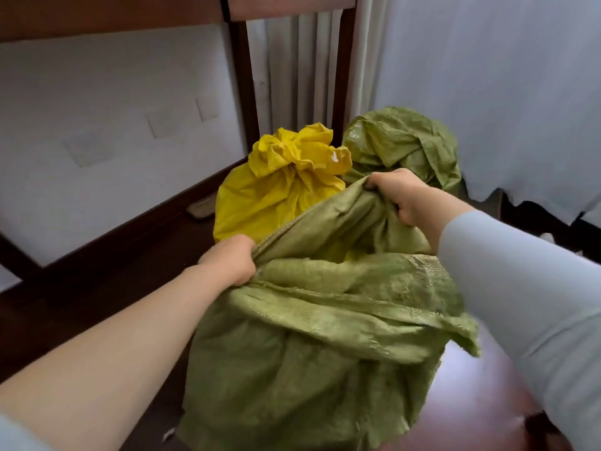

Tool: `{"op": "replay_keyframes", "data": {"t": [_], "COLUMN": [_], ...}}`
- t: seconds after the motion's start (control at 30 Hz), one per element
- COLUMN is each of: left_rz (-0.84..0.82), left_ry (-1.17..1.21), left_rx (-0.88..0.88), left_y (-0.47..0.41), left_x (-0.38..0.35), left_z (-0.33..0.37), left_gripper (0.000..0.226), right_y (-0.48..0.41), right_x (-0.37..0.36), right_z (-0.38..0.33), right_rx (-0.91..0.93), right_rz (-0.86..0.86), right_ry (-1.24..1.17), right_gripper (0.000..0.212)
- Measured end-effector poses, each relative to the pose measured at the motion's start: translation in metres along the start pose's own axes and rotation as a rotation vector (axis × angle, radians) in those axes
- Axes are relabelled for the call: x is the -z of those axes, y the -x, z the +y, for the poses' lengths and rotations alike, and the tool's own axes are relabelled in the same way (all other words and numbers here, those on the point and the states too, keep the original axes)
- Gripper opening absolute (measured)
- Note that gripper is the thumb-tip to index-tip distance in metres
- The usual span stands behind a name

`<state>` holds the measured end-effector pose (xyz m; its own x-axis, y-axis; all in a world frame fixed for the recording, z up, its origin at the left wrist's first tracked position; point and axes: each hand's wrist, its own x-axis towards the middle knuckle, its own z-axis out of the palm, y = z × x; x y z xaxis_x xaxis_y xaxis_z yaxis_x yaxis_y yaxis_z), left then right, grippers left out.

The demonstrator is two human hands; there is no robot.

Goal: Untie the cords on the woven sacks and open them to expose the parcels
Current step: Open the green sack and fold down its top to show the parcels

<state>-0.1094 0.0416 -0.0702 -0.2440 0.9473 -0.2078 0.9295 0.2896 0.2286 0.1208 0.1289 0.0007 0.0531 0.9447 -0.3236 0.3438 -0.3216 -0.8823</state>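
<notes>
**A:** What is hidden from the camera?

**B:** The fingers of your left hand [229, 260] curl into the cloth, so their tips are buried in the fold. Inside the near green sack [309, 353] only a dark gap and a trace of yellow show, and I cannot tell if those are parcels. On your right hand [403, 196] only the knuckles show, and the sack's right flap is blurred.

**A:** Where is the sack against my fingers?

**B:** It stands on the dark wooden floor [97, 304] straight ahead of you, between your forearms. Your left fingers are clamped on the left end of its mouth. Your right fingers are clamped on a bunch of the far rim, higher up. The mouth is stretched open between the two grips.

**A:** And how does it look?

**B:** It is olive green, woven and heavily creased, with the near rim folded down in thick rolls. Just behind it stands a yellow sack [270, 193], its neck gathered into a crumpled bunch. Beyond your right hand is a far green sack [403, 141], its top gathered shut, close beside the pale curtain [520, 92].
</notes>
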Motion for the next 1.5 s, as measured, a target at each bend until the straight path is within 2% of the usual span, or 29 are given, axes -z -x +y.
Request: {"op": "replay_keyframes", "data": {"t": [0.13, 0.2, 0.27, 0.37, 0.43, 0.5, 0.57, 0.63, 0.7, 0.83, 0.9, 0.97, 1.03, 1.13, 1.2, 1.27, 1.3, 1.37, 1.43, 1.5], "left_rz": [-0.044, 0.039, 0.063, -0.212, -0.192, -0.077, -0.092, -0.14, -0.147, -0.087, -0.103, -0.117, -0.088, 0.113, 0.266, 0.357, 0.326, 0.107, -0.051, -0.055], "left_ry": [0.033, 0.012, 0.157, 0.529, 0.621, 0.681, 0.78, 0.938, 1.088, 1.186, 1.218, 1.256, 1.235, 1.014, 0.599, 0.205, 0.146, 0.161, 0.091, 0.007], "left_rx": [0.06, 0.074, -0.076, -0.227, -0.176, -0.043, 0.103, 0.219, 0.304, 0.465, 0.575, 0.667, 0.697, 0.619, 0.494, 0.221, 0.042, -0.24, -0.343, -0.367], "left_y": [-0.011, -0.01, -0.006, 0.0, -0.003, -0.011, -0.015, -0.02, -0.024, -0.037, -0.042, -0.05, -0.058, -0.053, -0.052, -0.048, -0.046, -0.038, -0.031, -0.035], "left_x": [0.01, 0.017, 0.024, 0.024, 0.017, 0.014, 0.015, 0.019, 0.021, 0.023, 0.026, 0.022, 0.011, 0.008, 0.013, 0.024, 0.028, 0.024, 0.015, 0.007], "left_z": [-0.028, -0.022, 0.001, 0.042, 0.055, 0.056, 0.053, 0.05, 0.045, 0.033, 0.018, -0.004, -0.023, -0.022, -0.01, 0.012, 0.027, 0.059, 0.081, 0.088], "left_gripper": [0.049, 0.063, 0.071, 0.066, 0.048, 0.048, 0.056, 0.058, 0.052, 0.039, 0.035, 0.037, 0.04, 0.044, 0.049, 0.062, 0.07, 0.085, 0.088, 0.065], "right_y": [-0.002, -0.002, 0.0, 0.005, 0.009, 0.014, 0.018, 0.02, 0.017, 0.0, -0.004, -0.009, -0.013, -0.007, -0.004, -0.004, -0.004, -0.004, -0.003, -0.002], "right_x": [0.007, 0.002, -0.005, -0.015, -0.016, -0.007, 0.006, 0.015, 0.014, 0.011, 0.02, 0.035, 0.046, 0.048, 0.043, 0.037, 0.033, 0.025, 0.021, 0.024], "right_z": [0.005, 0.003, -0.002, -0.008, -0.01, -0.01, -0.006, 0.006, 0.033, 0.096, 0.11, 0.12, 0.126, 0.112, 0.092, 0.072, 0.064, 0.05, 0.043, 0.043], "right_rx": [-0.054, -0.047, -0.013, 0.041, 0.092, 0.171, 0.213, 0.161, 0.053, -0.124, -0.104, -0.075, -0.137, -0.21, -0.191, -0.147, -0.13, -0.102, -0.069, -0.011], "right_rz": [0.018, -0.005, -0.066, -0.171, -0.183, -0.152, -0.105, -0.067, -0.05, -0.076, -0.055, -0.019, 0.012, -0.017, -0.058, -0.068, -0.078, -0.109, -0.13, -0.174], "right_ry": [-0.017, -0.03, -0.018, -0.011, 0.016, 0.235, 0.52, 0.741, 0.909, 1.004, 1.02, 0.942, 0.74, 0.293, 0.037, -0.108, -0.143, -0.162, -0.197, -0.237], "right_gripper": [0.04, 0.045, 0.046, 0.048, 0.055, 0.072, 0.099, 0.121, 0.128, 0.093, 0.061, 0.03, 0.028, 0.02, 0.016, 0.014, 0.015, 0.02, 0.017, 0.014]}}
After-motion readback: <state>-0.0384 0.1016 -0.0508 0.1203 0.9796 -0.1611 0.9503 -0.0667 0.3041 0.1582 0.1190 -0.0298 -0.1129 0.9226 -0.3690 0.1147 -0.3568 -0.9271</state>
